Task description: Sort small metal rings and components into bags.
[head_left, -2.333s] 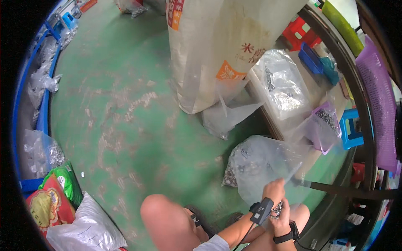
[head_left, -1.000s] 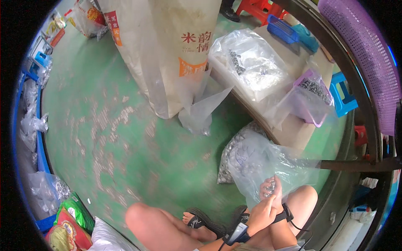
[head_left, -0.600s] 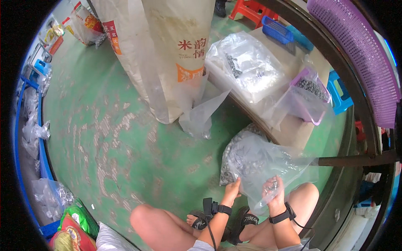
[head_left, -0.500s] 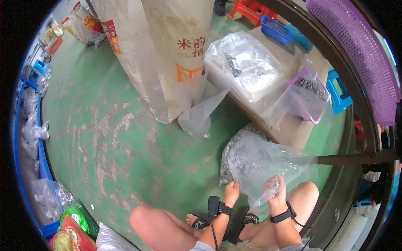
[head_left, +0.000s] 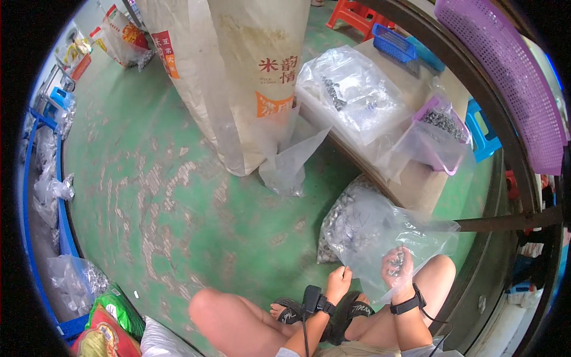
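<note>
In front of me a clear plastic bag [head_left: 351, 223] bulges with many small pale-grey pieces on the floor, its loose mouth spread toward my knees. My left hand [head_left: 339, 284] is closed at the near left edge of that film and appears to pinch it. Seen through the clear plastic, my right hand [head_left: 392, 269] has its fingers curled up around a small handful of silvery parts [head_left: 399, 262]. What exactly these parts are is too small to tell. Each wrist wears a black strap, with a cable running from it.
A low table [head_left: 425, 193] carries a stack of clear bags [head_left: 357, 98] and a purple basket [head_left: 437, 157] of dark small parts. Tall sacks [head_left: 238, 137] stand ahead. A blue-framed rack [head_left: 62, 220] of bagged goods lines the left; a metal bar [head_left: 505, 221] crosses at right.
My left hand has shifted slightly right with the bag's edge. My right hand's fingers have turned upward, showing more of the silvery parts. The whole view has moved a little.
</note>
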A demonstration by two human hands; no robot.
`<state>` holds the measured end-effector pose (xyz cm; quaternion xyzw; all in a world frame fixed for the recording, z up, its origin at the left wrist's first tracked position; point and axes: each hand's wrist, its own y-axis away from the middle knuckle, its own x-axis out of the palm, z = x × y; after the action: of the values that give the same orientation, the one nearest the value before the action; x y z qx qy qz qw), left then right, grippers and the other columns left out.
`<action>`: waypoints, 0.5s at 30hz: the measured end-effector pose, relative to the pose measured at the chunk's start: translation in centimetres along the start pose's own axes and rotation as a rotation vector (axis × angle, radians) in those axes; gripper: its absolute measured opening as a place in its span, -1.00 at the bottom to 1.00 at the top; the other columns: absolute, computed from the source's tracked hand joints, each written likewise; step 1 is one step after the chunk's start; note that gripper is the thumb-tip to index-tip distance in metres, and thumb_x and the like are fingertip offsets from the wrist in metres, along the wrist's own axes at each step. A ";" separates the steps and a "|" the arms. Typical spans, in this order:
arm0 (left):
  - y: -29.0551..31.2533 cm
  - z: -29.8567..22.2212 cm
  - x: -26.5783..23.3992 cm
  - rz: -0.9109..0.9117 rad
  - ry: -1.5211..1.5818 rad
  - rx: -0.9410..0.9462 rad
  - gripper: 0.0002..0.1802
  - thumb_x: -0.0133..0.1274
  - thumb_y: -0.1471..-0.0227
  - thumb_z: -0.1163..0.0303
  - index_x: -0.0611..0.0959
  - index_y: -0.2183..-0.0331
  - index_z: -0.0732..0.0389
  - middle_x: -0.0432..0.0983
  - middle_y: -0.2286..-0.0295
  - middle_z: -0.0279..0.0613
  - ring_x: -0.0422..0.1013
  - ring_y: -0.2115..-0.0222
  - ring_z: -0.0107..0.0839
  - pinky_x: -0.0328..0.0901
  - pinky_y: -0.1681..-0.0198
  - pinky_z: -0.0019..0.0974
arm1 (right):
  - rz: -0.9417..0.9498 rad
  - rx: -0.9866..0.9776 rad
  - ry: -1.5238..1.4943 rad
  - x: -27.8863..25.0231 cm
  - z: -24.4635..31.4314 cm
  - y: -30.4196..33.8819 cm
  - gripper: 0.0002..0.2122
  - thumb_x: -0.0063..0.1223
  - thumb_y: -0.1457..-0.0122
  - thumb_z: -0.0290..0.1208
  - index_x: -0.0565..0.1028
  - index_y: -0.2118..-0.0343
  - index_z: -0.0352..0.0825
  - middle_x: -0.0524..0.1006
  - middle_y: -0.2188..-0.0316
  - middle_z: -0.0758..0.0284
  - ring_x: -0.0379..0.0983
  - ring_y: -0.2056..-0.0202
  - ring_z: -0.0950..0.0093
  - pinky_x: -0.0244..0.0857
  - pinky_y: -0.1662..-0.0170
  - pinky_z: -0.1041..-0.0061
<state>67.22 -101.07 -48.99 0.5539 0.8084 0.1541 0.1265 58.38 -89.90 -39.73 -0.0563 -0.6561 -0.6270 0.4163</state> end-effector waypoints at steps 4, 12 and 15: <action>-0.3 0.7 0.5 0.015 -0.039 0.037 -0.68 -0.18 0.10 0.35 0.24 0.70 0.37 0.03 0.81 -0.09 -0.03 0.73 -0.54 0.01 0.69 -0.34 | 0.018 -0.001 0.016 -0.8 0.6 -0.5 -0.92 -0.07 0.07 -0.34 0.33 0.59 -0.17 0.29 0.65 0.50 0.21 0.62 0.65 -0.01 0.75 0.79; -1.9 -0.1 -1.4 0.039 -0.127 0.025 -0.69 -0.17 0.11 0.30 0.33 0.68 0.36 0.23 0.69 0.16 0.17 0.60 0.12 0.08 0.63 -0.13 | -0.048 -0.068 0.100 0.5 -0.3 0.5 -0.89 -0.10 0.05 -0.31 0.32 0.63 -0.16 0.29 0.69 0.50 0.22 0.63 0.65 0.00 0.77 0.78; -4.3 -4.8 -4.8 -0.265 -0.121 0.178 -0.78 -0.12 0.13 0.33 0.40 0.53 0.33 0.33 0.57 0.08 0.23 0.52 0.00 0.15 0.46 -0.20 | 0.003 -0.032 0.088 -1.0 1.0 1.9 -0.86 -0.12 0.03 -0.29 0.31 0.65 -0.16 0.27 0.72 0.51 0.21 0.65 0.67 0.00 0.79 0.77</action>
<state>63.42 -107.55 -46.13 0.4596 0.8758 0.0300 0.1445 59.75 -88.21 -38.72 -0.0360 -0.6269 -0.6387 0.4448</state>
